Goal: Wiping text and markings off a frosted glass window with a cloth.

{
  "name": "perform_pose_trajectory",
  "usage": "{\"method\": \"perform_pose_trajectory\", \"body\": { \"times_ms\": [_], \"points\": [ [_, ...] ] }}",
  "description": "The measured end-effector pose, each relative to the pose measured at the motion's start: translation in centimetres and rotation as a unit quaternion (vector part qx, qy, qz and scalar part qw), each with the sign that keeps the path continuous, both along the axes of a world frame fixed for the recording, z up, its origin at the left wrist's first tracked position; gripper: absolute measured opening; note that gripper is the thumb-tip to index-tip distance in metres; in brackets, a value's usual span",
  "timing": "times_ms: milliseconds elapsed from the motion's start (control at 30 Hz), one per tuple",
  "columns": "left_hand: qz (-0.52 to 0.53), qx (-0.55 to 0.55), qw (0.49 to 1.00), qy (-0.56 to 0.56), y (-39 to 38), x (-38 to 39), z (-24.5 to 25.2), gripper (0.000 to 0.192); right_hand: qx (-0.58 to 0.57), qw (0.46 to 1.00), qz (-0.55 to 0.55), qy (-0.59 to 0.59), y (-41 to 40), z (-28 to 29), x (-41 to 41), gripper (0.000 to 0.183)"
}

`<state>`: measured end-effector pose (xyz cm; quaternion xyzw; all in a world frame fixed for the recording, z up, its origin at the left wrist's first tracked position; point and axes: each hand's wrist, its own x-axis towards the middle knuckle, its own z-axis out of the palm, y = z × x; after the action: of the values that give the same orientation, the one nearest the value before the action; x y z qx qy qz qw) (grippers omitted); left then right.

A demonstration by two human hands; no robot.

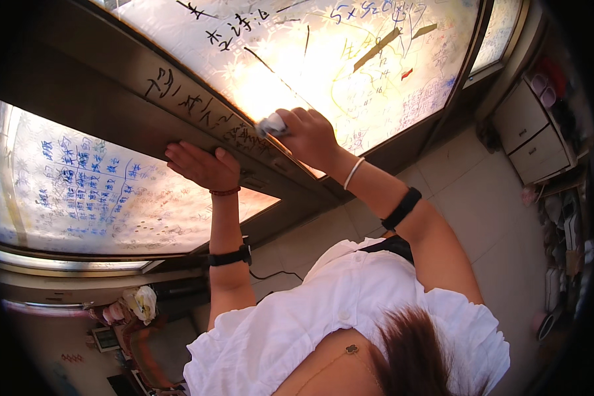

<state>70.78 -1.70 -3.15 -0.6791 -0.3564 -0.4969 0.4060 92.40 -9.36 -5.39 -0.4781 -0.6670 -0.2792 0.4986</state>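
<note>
My right hand (309,136) is closed around a crumpled white-and-grey cloth or tissue (273,124). It presses this against the inner edge of a dark metal door frame (193,106), beside a bright frosted glass pane (287,74). My left hand (205,166) lies flat on the same frame, thumb spread, holding nothing. Black handwriting (188,94) runs along the frame between the hands. Marker writing in several colours covers the upper pane, which also carries strips of tape (376,49). The lower left glass pane (94,188) bears a handwritten blue grid.
Pale floor tiles (455,203) stretch to the right. A drawer cabinet (532,133) stands there with pink slippers (544,89) on top, and shoes (569,222) fill a rack below. At lower left are plastic bags (141,304) and a chair (161,346). A dark cable (277,273) hangs near my left arm.
</note>
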Motion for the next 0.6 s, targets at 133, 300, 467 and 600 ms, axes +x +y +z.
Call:
{"method": "perform_pose_trajectory", "body": {
  "times_ms": [133, 300, 467, 600],
  "points": [
    [-0.007, 0.002, 1.0, 0.009, 0.2, 0.0, 0.0, 0.07, -0.017, 0.998, 0.029, 0.051, -1.2, -0.3, 0.7, 0.018],
    [0.009, 0.004, 1.0, -0.003, 0.3, -0.7, -0.2, 0.072, 0.122, 0.98, -0.055, 0.145, 1.2, 4.1, 5.0, 0.006],
    [0.01, 0.016, 1.0, 0.011, 0.4, 0.0, 0.2, 0.071, 0.147, 0.905, -0.215, 0.336, 1.5, 2.8, 9.3, 0.011],
    [0.013, 0.015, 1.0, 0.017, 0.4, -0.3, -0.3, 0.071, 0.017, 0.958, -0.121, 0.258, 0.2, -0.3, 4.8, 0.026]
  ]
}}
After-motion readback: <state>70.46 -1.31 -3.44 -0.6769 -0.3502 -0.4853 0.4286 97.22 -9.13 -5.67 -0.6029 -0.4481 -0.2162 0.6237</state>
